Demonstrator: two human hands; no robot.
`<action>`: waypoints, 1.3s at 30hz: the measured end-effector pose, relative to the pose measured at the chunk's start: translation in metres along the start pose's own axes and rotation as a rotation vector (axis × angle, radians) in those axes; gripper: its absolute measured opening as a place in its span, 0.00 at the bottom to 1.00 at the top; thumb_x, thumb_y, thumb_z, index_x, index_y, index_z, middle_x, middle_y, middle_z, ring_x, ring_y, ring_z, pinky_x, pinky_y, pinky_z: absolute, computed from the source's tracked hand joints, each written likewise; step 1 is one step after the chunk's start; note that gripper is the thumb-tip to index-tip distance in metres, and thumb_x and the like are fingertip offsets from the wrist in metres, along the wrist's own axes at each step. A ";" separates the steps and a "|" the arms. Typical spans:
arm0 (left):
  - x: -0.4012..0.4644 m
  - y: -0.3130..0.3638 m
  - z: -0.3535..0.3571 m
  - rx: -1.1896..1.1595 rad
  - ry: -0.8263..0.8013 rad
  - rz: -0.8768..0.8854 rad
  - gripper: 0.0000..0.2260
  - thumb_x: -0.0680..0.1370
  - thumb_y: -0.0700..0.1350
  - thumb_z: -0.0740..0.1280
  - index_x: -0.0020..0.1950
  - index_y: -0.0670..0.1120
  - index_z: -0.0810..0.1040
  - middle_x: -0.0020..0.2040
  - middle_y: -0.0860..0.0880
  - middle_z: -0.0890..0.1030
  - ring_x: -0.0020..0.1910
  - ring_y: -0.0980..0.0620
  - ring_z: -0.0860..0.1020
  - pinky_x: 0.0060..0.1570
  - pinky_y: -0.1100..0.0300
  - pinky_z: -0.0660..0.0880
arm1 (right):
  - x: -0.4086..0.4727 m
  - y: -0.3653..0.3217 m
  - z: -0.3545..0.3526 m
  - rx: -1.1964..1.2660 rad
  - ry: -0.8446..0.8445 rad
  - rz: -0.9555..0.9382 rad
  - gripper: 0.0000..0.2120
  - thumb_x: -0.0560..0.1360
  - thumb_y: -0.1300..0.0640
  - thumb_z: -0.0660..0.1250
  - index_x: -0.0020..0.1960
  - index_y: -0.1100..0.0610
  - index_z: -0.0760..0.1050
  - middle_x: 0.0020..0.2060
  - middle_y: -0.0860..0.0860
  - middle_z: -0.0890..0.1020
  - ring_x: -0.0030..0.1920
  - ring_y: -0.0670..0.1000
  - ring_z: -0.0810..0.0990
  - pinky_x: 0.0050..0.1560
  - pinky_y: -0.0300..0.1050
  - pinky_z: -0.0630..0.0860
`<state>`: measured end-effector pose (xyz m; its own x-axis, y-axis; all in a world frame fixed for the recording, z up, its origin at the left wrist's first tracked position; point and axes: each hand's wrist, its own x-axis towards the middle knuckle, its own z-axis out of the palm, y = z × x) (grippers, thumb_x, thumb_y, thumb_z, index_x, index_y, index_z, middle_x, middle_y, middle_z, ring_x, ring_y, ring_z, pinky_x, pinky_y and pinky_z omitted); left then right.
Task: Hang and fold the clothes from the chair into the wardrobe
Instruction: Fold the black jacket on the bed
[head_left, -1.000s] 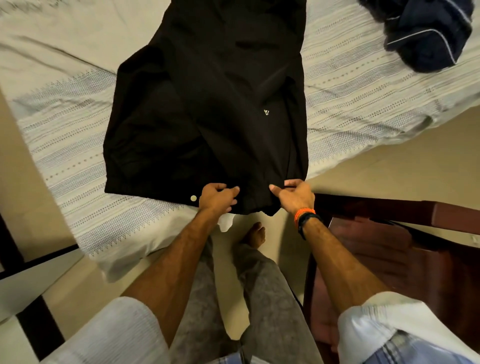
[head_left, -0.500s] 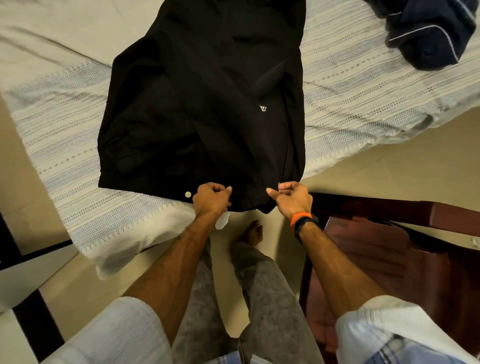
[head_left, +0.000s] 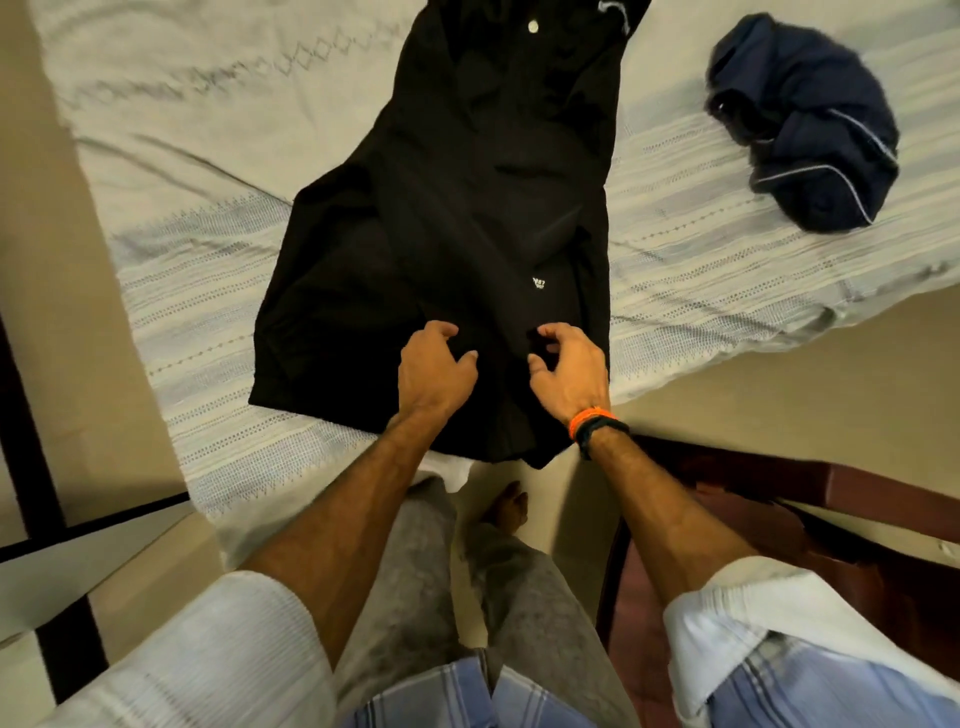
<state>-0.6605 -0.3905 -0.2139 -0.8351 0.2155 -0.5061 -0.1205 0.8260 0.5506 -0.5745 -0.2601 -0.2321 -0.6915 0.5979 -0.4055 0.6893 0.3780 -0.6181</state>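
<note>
black garment (head_left: 441, 249) spread on striped bedsheet (head_left: 701, 249), left hand (head_left: 435, 371) and right hand (head_left: 570, 371) loosely curled over it, navy garment (head_left: 810, 130) nearby

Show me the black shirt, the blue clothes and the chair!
black shirt (head_left: 447, 218), head view, middle of the cloth.
blue clothes (head_left: 810, 130), head view, middle of the heap.
chair (head_left: 852, 525), head view, dark red wooden frame.

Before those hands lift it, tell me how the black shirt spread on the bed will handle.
The black fabric shirt is probably floppy: it lies creased, its hem drooping over the striped bed sheet's edge. Likely light, thin cloth. It would probably sag unless held at two points.
</note>
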 end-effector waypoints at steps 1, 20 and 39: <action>0.009 0.005 -0.005 0.031 0.015 0.034 0.23 0.77 0.47 0.71 0.70 0.45 0.72 0.67 0.45 0.75 0.64 0.48 0.75 0.64 0.53 0.74 | 0.010 -0.009 0.000 -0.016 -0.012 -0.032 0.20 0.75 0.58 0.69 0.66 0.55 0.74 0.62 0.52 0.78 0.61 0.53 0.78 0.64 0.50 0.74; 0.185 0.010 -0.014 0.727 0.006 0.444 0.38 0.75 0.58 0.70 0.77 0.42 0.59 0.78 0.41 0.59 0.75 0.41 0.60 0.72 0.48 0.60 | 0.185 -0.067 0.072 -0.458 -0.065 -0.538 0.27 0.78 0.54 0.62 0.73 0.65 0.66 0.75 0.61 0.65 0.74 0.59 0.66 0.74 0.55 0.63; 0.308 0.014 -0.050 0.660 -0.212 0.008 0.64 0.64 0.67 0.74 0.76 0.52 0.25 0.75 0.44 0.25 0.76 0.38 0.32 0.69 0.25 0.45 | 0.360 -0.158 0.069 -0.543 0.046 -0.666 0.28 0.77 0.54 0.62 0.73 0.66 0.66 0.76 0.63 0.61 0.75 0.61 0.64 0.73 0.56 0.63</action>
<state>-0.9465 -0.3390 -0.3286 -0.7033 0.2642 -0.6600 0.2928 0.9536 0.0697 -0.9474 -0.1535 -0.3264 -0.9872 0.1550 -0.0377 0.1591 0.9389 -0.3051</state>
